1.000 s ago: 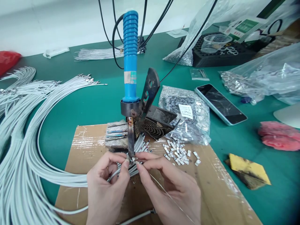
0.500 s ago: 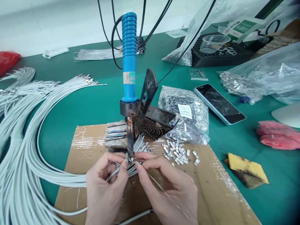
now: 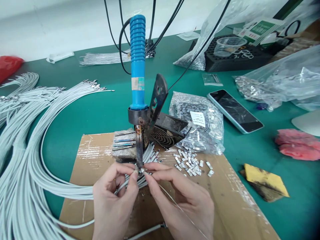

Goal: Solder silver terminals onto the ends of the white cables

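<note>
Pinching a white wire [image 3: 125,184] end, both hands [image 3: 150,200] meet the soldering iron [image 3: 138,100] tip.

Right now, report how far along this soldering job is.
Done: far ends carry metal tips. In hand: left hand pinches a wire, right hand a strand, both at the iron tip. Left, likely: loose clips and a full bag; whether the near ends are finished, I cannot tell.
</note>
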### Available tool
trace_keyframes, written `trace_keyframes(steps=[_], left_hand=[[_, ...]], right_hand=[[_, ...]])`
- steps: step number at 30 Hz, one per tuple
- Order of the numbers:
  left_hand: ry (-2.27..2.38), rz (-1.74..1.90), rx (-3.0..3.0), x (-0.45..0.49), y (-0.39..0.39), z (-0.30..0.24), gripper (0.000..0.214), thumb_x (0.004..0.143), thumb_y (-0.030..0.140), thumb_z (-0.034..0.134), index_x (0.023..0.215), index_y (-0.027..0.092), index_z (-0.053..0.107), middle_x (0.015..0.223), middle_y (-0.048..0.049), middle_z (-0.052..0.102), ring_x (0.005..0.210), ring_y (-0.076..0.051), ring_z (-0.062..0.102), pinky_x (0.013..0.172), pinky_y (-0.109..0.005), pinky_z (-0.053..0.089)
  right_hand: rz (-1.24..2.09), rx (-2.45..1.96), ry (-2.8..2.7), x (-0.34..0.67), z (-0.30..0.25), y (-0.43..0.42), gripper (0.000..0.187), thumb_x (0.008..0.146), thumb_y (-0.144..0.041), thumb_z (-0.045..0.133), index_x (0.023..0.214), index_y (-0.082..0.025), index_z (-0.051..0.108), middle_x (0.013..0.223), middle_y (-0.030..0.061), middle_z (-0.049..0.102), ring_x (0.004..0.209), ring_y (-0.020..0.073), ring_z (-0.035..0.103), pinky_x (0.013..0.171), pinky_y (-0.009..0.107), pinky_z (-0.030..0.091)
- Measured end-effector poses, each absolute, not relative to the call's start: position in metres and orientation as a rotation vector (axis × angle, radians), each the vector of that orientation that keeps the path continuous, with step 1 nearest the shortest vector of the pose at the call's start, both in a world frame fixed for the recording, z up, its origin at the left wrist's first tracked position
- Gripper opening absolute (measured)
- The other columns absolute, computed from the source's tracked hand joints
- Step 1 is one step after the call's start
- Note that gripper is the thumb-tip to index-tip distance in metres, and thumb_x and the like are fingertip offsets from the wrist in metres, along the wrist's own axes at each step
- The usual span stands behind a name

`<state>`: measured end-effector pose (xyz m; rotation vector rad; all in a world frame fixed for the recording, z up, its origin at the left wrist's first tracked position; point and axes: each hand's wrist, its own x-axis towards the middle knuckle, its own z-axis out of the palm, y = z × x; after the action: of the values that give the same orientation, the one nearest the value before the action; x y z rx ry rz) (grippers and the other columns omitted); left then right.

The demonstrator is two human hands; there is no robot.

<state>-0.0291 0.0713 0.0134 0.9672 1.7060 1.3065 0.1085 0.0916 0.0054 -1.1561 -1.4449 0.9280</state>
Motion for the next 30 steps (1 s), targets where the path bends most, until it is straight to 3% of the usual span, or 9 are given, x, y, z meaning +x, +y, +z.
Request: trace_keyframes(steps=[10, 16, 22, 26, 30], left_hand=[[1.710, 1.355, 0.965, -0.029, 0.071, 0.014, 0.013, 0.079, 0.012, 0.075, 0.070, 0.022, 0.074, 0.075, -0.0015, 0.078, 0.070, -0.015, 0.069, 0.050, -0.014, 0.048], [1.731, 1.342, 0.923, -0.028, 0.071, 0.014, 0.011, 0.077, 0.014, 0.075, 0.069, 0.020, 0.074, 0.071, -0.0017, 0.077, 0.054, -0.012, 0.063, 0.042, -0.016, 0.043], [1.704, 1.290, 0.948, -0.029, 0.069, 0.014, 0.010, 0.075, 0.012, 0.077, 0.071, 0.021, 0.074, 0.077, -0.0021, 0.079, 0.062, -0.014, 0.068, 0.041, -0.014, 0.042], [1.733, 1.348, 0.898, -0.021, 0.067, 0.015, 0.011, 0.073, 0.013, 0.077, 0.067, 0.021, 0.072, 0.074, -0.0016, 0.078, 0.065, -0.014, 0.068, 0.044, -0.013, 0.044], [1.723, 1.375, 0.808, -0.011, 0.064, 0.018, 0.011, 0.073, 0.015, 0.077, 0.066, 0.021, 0.071, 0.074, -0.0001, 0.074, 0.059, -0.011, 0.063, 0.047, -0.013, 0.045]], right_hand=[[0.912, -1.153, -1.456, 0.109, 0.004, 0.092, 0.015, 0.088, -0.012, 0.072, 0.082, -0.026, 0.072, 0.097, -0.0022, 0.081, 0.089, 0.0129, 0.078, 0.083, 0.019, 0.059], [0.925, -1.183, -1.434, 0.106, 0.006, 0.092, 0.014, 0.089, -0.015, 0.071, 0.078, -0.025, 0.071, 0.094, -0.0004, 0.082, 0.084, 0.0151, 0.078, 0.078, 0.022, 0.061], [0.964, -1.259, -1.343, 0.108, 0.004, 0.089, 0.012, 0.092, -0.023, 0.067, 0.080, -0.025, 0.066, 0.093, 0.0015, 0.080, 0.086, 0.0171, 0.077, 0.078, 0.024, 0.058], [0.895, -1.406, -1.391, 0.115, 0.002, 0.091, 0.012, 0.100, -0.030, 0.059, 0.091, -0.026, 0.065, 0.074, -0.0032, 0.071, 0.064, 0.0130, 0.067, 0.061, 0.021, 0.053], [0.979, -1.366, -1.552, 0.116, 0.003, 0.091, 0.022, 0.101, -0.031, 0.058, 0.080, -0.023, 0.062, 0.073, -0.0028, 0.066, 0.064, 0.0129, 0.062, 0.063, 0.022, 0.049]])
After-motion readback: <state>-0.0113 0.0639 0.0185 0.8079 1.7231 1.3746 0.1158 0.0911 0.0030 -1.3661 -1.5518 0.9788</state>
